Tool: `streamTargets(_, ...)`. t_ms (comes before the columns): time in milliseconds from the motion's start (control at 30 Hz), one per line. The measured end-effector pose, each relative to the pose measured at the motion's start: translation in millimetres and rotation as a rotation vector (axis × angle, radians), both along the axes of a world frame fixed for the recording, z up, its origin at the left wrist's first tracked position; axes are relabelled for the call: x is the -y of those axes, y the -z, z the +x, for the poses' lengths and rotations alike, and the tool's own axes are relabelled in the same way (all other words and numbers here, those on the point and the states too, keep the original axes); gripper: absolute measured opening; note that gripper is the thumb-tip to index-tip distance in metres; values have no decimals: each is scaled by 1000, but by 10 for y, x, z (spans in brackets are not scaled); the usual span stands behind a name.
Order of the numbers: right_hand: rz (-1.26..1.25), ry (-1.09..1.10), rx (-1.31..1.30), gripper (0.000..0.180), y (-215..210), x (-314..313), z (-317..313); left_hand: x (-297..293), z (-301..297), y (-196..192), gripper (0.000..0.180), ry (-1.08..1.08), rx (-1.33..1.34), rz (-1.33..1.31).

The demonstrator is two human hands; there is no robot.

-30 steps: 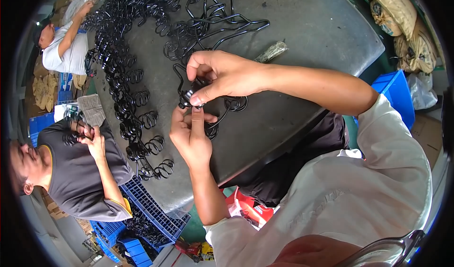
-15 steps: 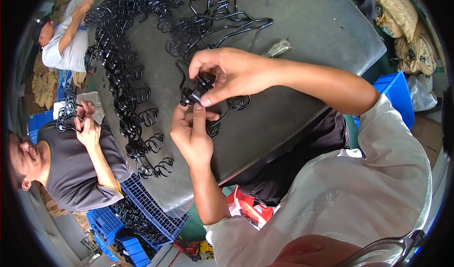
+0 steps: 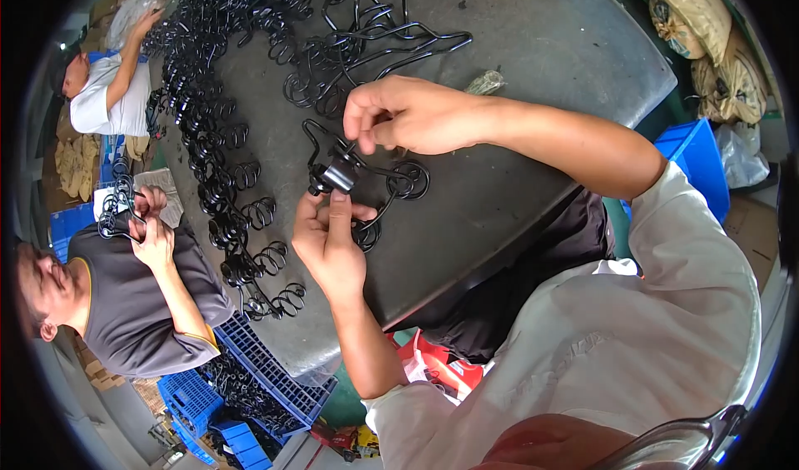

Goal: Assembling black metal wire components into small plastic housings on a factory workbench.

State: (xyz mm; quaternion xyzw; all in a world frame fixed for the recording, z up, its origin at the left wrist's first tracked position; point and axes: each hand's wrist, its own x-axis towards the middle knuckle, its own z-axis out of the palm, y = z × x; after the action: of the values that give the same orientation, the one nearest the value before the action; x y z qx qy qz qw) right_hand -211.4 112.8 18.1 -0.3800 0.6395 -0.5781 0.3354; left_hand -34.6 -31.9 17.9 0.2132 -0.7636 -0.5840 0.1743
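My left hand (image 3: 331,249) pinches a shiny black cylinder (image 3: 339,173) between thumb and fingers. The cylinder sits on a bent black wire piece (image 3: 310,141), whose round coils (image 3: 408,179) lie toward me on the dark tabletop. Just above the cylinder, my right hand (image 3: 408,116) has its fingers curled and pressed together, close to the wire. Whatever those fingertips grip, if anything, is hidden.
A long heap of black coiled wire pieces (image 3: 212,137) runs along the table's left side, with more bent wires (image 3: 366,46) at the far middle. A small clear-wrapped bundle (image 3: 485,82) lies beyond my right wrist. Two co-workers are at the left; blue crates (image 3: 270,370) stand below.
My right hand has come off the cylinder and moved slightly up, uncovering it. My left hand still holds the cylinder and has shifted a little left and toward me.
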Motion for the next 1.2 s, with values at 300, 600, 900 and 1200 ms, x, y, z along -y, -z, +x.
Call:
streamTargets(300, 121, 54, -604, 16, -126, -39, 153, 46, 8, 53, 20, -31, 12, 42)
streamTargets(600, 72, -21, -224, 49, 14, 107, 371, 111, 22, 21, 29, 9, -19, 87)
streamTargets(900, 71, -14, -181, 52, -6, 71, 372, 239, 5, 127, 31, -93, -15, 159)
streamTargets(1200, 60, 5, -235, 46, -16, 71, 381, 202, -16, 70, 32, -55, 59, 169)
